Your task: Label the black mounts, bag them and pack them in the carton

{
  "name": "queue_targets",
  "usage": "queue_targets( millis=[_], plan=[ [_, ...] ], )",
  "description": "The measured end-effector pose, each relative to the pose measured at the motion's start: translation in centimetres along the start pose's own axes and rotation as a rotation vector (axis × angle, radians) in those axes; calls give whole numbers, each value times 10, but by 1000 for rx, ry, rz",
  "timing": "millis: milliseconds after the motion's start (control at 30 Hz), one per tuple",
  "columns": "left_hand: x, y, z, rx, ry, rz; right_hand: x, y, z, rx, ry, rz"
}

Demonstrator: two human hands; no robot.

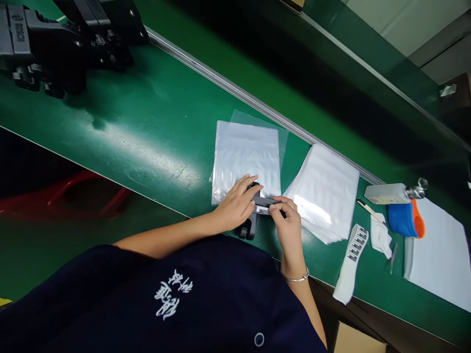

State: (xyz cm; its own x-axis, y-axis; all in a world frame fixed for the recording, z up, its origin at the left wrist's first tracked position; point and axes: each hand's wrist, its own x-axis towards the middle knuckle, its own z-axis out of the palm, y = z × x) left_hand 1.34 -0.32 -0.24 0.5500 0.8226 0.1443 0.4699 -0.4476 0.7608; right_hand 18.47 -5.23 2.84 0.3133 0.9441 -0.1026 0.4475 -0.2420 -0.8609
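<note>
A black plastic device [262, 201] with a long flat bar lies at the table's near edge, over the bottom of a clear plastic bag stack. A small white-and-dark label [262, 210] shows on the bar's side. My left hand [237, 205] rests across the device's left part, fingers stretched over its top and thumb against the bar. With thumb and fingers bent, my right hand [288, 215] grips the bar's right end beside the label. The device's lower black foot [248, 228] sticks out toward me. My hands hide part of its middle.
Clear bags [246, 147] lie beyond my hands, with another bag stack [327, 191] to the right. Farther right are a label strip [349, 267], a white cloth [380, 236], a brush [370, 210], a bottle [386, 193] and a blue-orange roll [405, 219]. Black devices [73, 49] stand far left.
</note>
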Motion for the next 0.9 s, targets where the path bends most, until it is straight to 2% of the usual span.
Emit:
queue_targets(
  millis=[267,333,400,500,567,633,733,800,900],
  plan=[
    [-1,0,-1,7,44,18,0,2,0,-54,-1,-40],
    [-4,-2,-4,16,108,85,0,2,1,-80,1,-57],
    [-6,-7,-9,53,130,240,-1,0,2,-99,-3,-71],
    [-5,-14,-20,200,25,503,-3,-3,-1,-144,-18,-84],
    [1,-17,-31,306,-74,599,-4,-4,-11,-170,-12,-78],
    [10,-16,-43,381,-175,666,-5,-1,-25,-169,-16,-91],
    [29,-7,-58,468,-324,760,-5,9,-46,-248,-158,-175],
    [42,3,-60,505,-392,806,-3,16,-51,-366,-258,-229],
    [56,16,-52,495,-435,827,-2,23,-50,-468,-258,-272]
  ],
)
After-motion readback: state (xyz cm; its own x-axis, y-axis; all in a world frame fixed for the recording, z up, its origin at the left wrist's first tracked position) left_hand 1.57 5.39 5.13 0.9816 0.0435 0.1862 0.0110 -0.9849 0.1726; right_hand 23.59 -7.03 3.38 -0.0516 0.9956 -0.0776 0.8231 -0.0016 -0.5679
